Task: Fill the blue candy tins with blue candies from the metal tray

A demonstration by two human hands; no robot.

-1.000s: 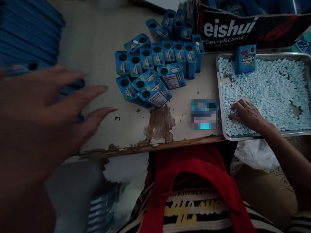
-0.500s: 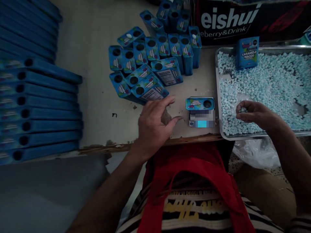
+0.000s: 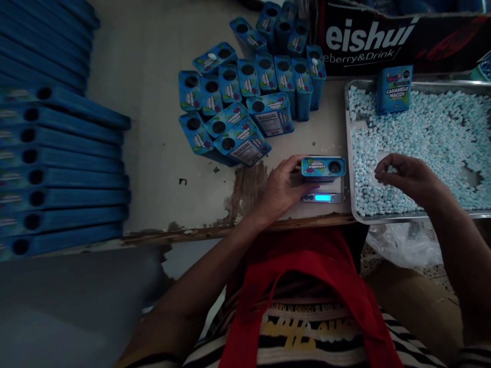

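A small blue candy box [image 3: 322, 168] with a round hole on top stands on a little scale [image 3: 322, 196] with a lit blue display near the table's front edge. My left hand [image 3: 284, 187] grips the box's left side with thumb and fingers. My right hand [image 3: 406, 176] hovers over the metal tray [image 3: 348, 153] of pale blue candies [image 3: 429, 128], fingers pinched together on candies. Another blue box [image 3: 395, 88] stands upright in the tray's far left corner.
A cluster of several blue boxes [image 3: 245, 97] sits on the table behind the scale. Stacked flat blue cartons [image 3: 57, 168] fill the left side. A dark cardboard carton [image 3: 383, 41] stands at the back right. The table edge [image 3: 238, 231] is chipped.
My left hand swung in from the far left and now grips the box on the scale. My right hand lifted off the candies in a pinch.
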